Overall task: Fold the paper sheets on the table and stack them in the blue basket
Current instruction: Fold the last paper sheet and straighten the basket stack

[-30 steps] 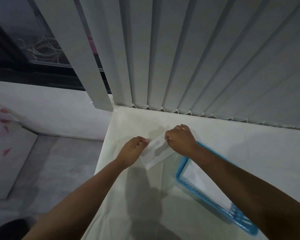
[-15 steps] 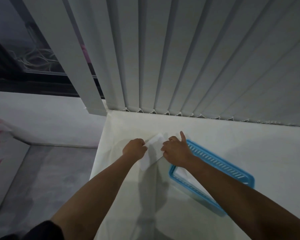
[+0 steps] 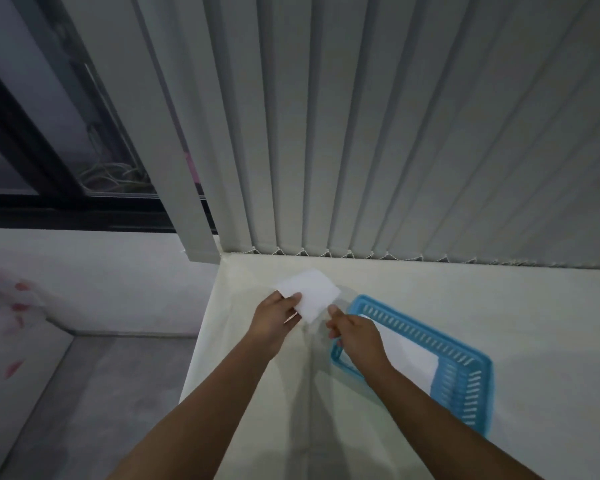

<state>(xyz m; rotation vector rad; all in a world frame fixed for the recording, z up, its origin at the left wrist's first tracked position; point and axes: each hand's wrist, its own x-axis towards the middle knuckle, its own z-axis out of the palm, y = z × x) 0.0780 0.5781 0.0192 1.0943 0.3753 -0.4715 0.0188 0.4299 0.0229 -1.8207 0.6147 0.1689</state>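
A small folded white paper sheet (image 3: 310, 293) is lifted a little above the table's far left corner. My left hand (image 3: 274, 318) pinches its near left edge between thumb and fingers. My right hand (image 3: 352, 332) is just right of the sheet's near corner, fingers curled; its thumb tip sits close to the paper, contact unclear. The blue basket (image 3: 465, 382) lies on the table to the right, under my right wrist, with white folded paper (image 3: 407, 358) inside it.
The table (image 3: 516, 306) has a cream cloth, and its left edge drops to a grey floor (image 3: 84, 393). Vertical blinds (image 3: 395, 133) hang along the far edge. A dark window frame (image 3: 32, 150) is at the upper left.
The paper has come up off the table, held by my left hand. My right hand has lifted off the sheet and drawn back towards the basket. The head view has tilted upward.
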